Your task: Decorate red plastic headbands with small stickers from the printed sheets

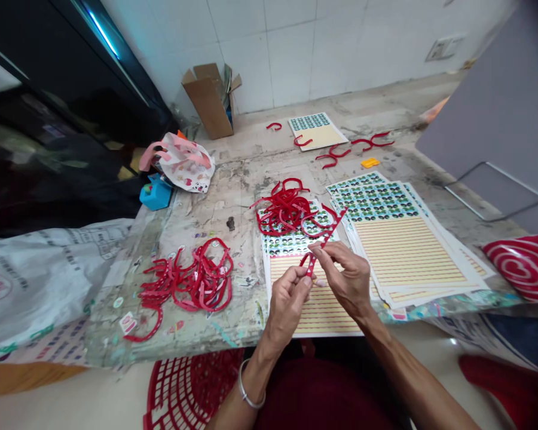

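My left hand (289, 298) pinches the lower end of a narrow red strip (326, 237) dotted with pale spots. Higher up the same strip, my right hand (347, 276) has its thumb and fingertips closed on it. The strip slants up and to the right, over printed sticker sheets (327, 316) with small green and black pictures above yellow lined rows. Just beyond my hands lies a tangled heap of red curved strips (284, 209), resting partly on those sheets. Another pile of red strips (192, 278) is to the left, on the bare worktop.
More printed sheets (407, 251) overlap at the right, near a red-and-white swirled packet (524, 266). At the back are a cardboard box (210, 104), a single sheet (325, 134), loose red strips and a yellow piece (370, 162). A blue box (156, 194) and a bag (186, 164) stand left.
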Motion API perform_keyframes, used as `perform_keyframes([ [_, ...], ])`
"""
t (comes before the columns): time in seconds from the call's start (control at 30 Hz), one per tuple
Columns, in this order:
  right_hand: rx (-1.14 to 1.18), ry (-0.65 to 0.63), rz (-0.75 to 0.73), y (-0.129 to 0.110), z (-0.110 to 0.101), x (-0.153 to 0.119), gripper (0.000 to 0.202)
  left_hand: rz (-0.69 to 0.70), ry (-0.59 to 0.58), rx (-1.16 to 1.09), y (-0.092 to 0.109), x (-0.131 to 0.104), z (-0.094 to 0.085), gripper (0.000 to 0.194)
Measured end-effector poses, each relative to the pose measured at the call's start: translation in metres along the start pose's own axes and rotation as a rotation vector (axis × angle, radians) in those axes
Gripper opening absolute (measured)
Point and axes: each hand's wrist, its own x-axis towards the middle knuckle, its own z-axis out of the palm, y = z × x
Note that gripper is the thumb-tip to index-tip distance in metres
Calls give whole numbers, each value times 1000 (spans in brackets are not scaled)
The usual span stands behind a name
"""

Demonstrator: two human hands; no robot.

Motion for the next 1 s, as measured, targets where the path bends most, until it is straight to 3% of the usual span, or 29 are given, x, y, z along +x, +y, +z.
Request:
perform_keyframes([
  [0.17,-102,-5,-212,-8,-4,-2,16,21,-66,38,-3,2,-6,22],
  [0.37,-130,2,-291,-15,-9,-6,22,43,-73,24,-6,2,-6,20],
  [0.63,-35,40,23,-5,-3,-7,11,45,-58,-38,-2,-4,-2,15],
  [0.87,168,-25,254,2,4,-9,15,25,-25,-109,-3,-3,3,20],
  [1.0,229,-55,263,0,3,-10,12,25,-39,-57,-2,-2,-1,23],
])
